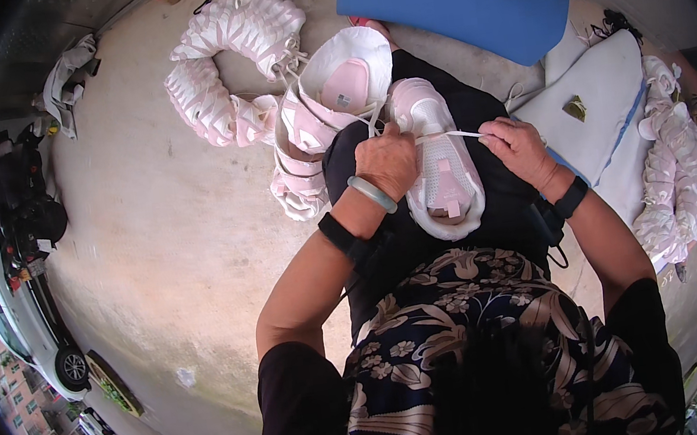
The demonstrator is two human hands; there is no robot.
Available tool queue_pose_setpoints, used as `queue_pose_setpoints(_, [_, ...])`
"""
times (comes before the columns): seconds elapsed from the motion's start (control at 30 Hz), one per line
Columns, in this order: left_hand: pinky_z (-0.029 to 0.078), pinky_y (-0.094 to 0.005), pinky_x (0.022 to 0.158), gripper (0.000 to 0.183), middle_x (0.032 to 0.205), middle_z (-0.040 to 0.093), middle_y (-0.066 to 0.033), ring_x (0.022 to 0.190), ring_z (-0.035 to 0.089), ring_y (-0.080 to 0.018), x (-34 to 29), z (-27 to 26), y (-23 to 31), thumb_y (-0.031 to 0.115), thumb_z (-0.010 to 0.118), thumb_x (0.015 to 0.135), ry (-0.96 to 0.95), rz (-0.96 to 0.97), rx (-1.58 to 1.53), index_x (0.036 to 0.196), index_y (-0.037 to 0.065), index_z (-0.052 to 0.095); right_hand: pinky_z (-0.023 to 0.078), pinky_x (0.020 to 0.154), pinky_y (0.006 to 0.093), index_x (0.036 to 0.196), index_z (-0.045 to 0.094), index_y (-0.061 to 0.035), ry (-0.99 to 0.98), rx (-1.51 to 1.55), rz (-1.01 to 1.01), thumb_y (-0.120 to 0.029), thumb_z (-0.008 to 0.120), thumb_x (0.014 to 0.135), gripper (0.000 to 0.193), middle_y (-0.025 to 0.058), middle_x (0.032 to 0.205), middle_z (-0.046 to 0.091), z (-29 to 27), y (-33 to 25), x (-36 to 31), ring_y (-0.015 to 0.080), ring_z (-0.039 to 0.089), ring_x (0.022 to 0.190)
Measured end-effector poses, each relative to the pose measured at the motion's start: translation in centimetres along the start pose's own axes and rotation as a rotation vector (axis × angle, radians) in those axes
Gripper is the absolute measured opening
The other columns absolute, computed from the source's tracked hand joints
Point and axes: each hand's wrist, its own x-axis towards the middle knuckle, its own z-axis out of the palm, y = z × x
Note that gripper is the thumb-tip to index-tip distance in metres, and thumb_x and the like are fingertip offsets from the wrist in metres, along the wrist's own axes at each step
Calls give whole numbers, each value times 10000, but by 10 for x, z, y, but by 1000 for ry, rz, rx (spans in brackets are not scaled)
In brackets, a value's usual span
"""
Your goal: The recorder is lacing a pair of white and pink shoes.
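A pink and white shoe upper (447, 172) lies across my lap, its toe pointing away from me and its pink tongue showing. A white shoelace (462, 133) runs across it, stretched between my two hands. My left hand (389, 158), with a pale bangle at the wrist, is closed on one end of the lace at the upper's left side. My right hand (519, 149) pinches the other end, off to the right of the upper. Just left of my knee, more pink and white uppers (346, 79) are nested together, touching my leg.
A long curved chain of stacked uppers (208, 104) rests on the floor at the far left. A blue rolled sheet (453, 5) lies ahead, with a white sheet (604, 99) to the right. More uppers (673, 151) are heaped at the far right. A parked car (23, 292) stands at left.
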Motion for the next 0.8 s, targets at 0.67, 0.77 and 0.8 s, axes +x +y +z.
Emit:
queue_pose_setpoints(0.67, [474,-325,560,82,707,609,-119,642,608,-277,-88,-187,-124,71,633,743,250,32,49,823,58,619,475,715,343,927,590,0,-1,-289,117,-119,541,847,151,177,883,615,-139,107,-85,339,598,800])
queue_pose_setpoints(0.77, [472,-334,564,61,716,608,-115,647,605,-284,-108,-214,-144,92,622,770,220,-26,249,821,60,625,477,721,340,953,586,-2,-9,-352,168,-133,526,859,172,177,898,616,-173,124,-96,339,600,816])
queue_pose_setpoints(0.8, [470,-339,562,60,719,607,-115,650,604,-286,-118,-220,-154,98,618,776,205,-58,278,824,62,622,477,730,342,960,585,-5,-9,-407,164,-143,515,865,182,179,907,615,-182,127,-96,341,598,828])
